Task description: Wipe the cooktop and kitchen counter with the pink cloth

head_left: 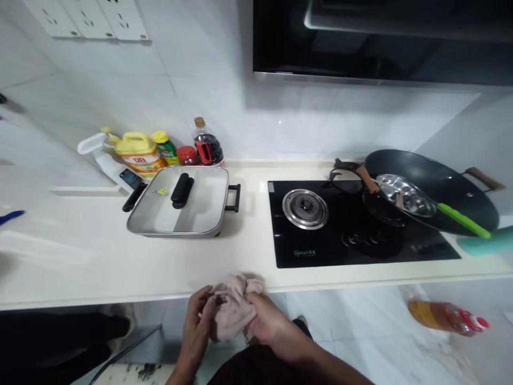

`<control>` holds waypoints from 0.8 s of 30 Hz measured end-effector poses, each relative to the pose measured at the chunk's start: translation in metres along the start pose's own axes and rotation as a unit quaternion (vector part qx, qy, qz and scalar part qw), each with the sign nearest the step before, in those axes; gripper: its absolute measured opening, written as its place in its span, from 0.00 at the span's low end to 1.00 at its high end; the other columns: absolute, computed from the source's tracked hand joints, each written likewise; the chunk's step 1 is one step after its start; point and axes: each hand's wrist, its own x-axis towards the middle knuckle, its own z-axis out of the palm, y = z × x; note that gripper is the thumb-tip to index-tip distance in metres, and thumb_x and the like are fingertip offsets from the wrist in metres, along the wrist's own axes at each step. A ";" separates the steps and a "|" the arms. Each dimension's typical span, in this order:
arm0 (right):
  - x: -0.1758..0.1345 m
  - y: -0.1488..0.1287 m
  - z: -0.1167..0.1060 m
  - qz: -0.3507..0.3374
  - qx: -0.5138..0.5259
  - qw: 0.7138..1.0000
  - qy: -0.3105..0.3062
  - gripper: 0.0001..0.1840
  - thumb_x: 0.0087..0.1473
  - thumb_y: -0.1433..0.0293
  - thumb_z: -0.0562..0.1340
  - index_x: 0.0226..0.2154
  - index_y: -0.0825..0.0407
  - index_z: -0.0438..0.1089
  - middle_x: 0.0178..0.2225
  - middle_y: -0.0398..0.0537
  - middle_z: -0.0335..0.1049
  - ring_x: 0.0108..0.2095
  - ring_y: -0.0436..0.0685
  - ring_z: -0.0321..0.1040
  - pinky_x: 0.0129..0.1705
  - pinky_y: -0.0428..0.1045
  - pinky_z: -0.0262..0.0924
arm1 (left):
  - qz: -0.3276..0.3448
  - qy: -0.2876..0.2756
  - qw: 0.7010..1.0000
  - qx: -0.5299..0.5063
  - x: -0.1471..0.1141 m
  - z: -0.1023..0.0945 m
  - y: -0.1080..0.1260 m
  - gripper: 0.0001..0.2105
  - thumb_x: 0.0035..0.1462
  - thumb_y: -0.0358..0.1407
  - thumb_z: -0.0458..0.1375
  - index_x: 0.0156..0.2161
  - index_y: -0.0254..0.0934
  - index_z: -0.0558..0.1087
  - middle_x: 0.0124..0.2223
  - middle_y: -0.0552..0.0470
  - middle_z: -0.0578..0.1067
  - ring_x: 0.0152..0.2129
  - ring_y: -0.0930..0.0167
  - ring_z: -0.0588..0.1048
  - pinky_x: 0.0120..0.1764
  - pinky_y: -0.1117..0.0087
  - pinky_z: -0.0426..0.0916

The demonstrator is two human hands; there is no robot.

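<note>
A crumpled, pale pinkish-beige cloth (232, 315) is bunched up at the front edge of the counter, close to my body. My right hand (266, 318) grips its right side, with the thumb on top. At its left edge, my left hand (198, 318) has curled fingers against the cloth; some of those fingertips are hidden. Behind my hands, on the left, stands a rectangular electric pan (138, 227) under a glass lid (208, 200) with a black handle. To the right, a black glass gas hob (288, 251) is set into the white counter (132, 267).
A large wok (425, 166) sits on the hob's right side, holding a metal dish (401, 187) and a green-handled utensil (463, 219). Several bottles, including a dark sauce bottle (208, 141), line the wall. An oil bottle (444, 316) is on the floor. Another person's dark-clothed legs (60, 342) show lower left.
</note>
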 end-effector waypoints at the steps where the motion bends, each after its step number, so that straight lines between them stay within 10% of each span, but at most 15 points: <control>1: -0.003 -0.007 -0.004 0.014 0.005 1.000 0.024 0.24 0.50 0.55 0.68 0.46 0.50 0.72 0.41 0.51 0.78 0.43 0.63 0.75 0.45 0.56 0.70 | -0.020 -0.015 1.000 -0.015 0.004 0.003 0.003 0.29 0.53 0.60 0.61 0.50 0.39 0.75 0.48 0.45 0.80 0.44 0.60 0.79 0.49 0.58 0.75; 6: -0.010 -0.063 -0.042 -0.057 -0.070 0.980 0.178 0.39 0.45 0.58 0.73 0.58 0.45 0.63 0.48 0.50 0.77 0.47 0.63 0.75 0.49 0.56 0.69 | -0.065 -0.090 0.991 -0.077 0.020 0.038 0.011 0.31 0.49 0.61 0.61 0.48 0.38 0.75 0.48 0.44 0.80 0.42 0.60 0.80 0.45 0.58 0.76; 12: -0.002 -0.149 -0.127 -0.135 -0.257 0.936 0.199 0.40 0.49 0.52 0.68 0.61 0.47 0.61 0.51 0.51 0.75 0.49 0.63 0.73 0.53 0.57 0.67 | 0.006 -0.150 0.987 -0.054 0.020 0.084 0.011 0.22 0.53 0.56 0.61 0.43 0.40 0.77 0.43 0.47 0.81 0.44 0.62 0.79 0.49 0.61 0.74; 14: 0.002 -0.166 -0.163 -0.139 -0.384 0.878 0.252 0.38 0.48 0.52 0.66 0.59 0.50 0.65 0.51 0.55 0.74 0.53 0.66 0.70 0.56 0.60 0.64 | 0.029 -0.160 0.986 -0.019 0.016 0.094 0.012 0.20 0.56 0.53 0.59 0.44 0.40 0.77 0.43 0.47 0.81 0.41 0.62 0.79 0.45 0.61 0.75; 19: 0.004 -0.172 -0.225 -0.268 -0.597 0.620 0.433 0.38 0.56 0.49 0.58 0.60 0.57 0.68 0.60 0.69 0.61 0.62 0.76 0.57 0.60 0.69 0.56 | 0.191 -0.176 0.964 0.053 0.015 0.124 0.032 0.14 0.62 0.42 0.56 0.49 0.43 0.77 0.48 0.45 0.79 0.47 0.62 0.78 0.52 0.56 0.75; 24: 0.016 -0.136 -0.227 -0.313 -0.668 0.598 0.312 0.34 0.67 0.50 0.48 0.62 0.56 0.66 0.65 0.65 0.60 0.67 0.69 0.53 0.66 0.66 0.52 | 0.321 -0.217 0.915 0.114 0.012 0.182 0.067 0.19 0.62 0.34 0.57 0.58 0.43 0.73 0.62 0.40 0.70 0.61 0.59 0.70 0.62 0.50 0.69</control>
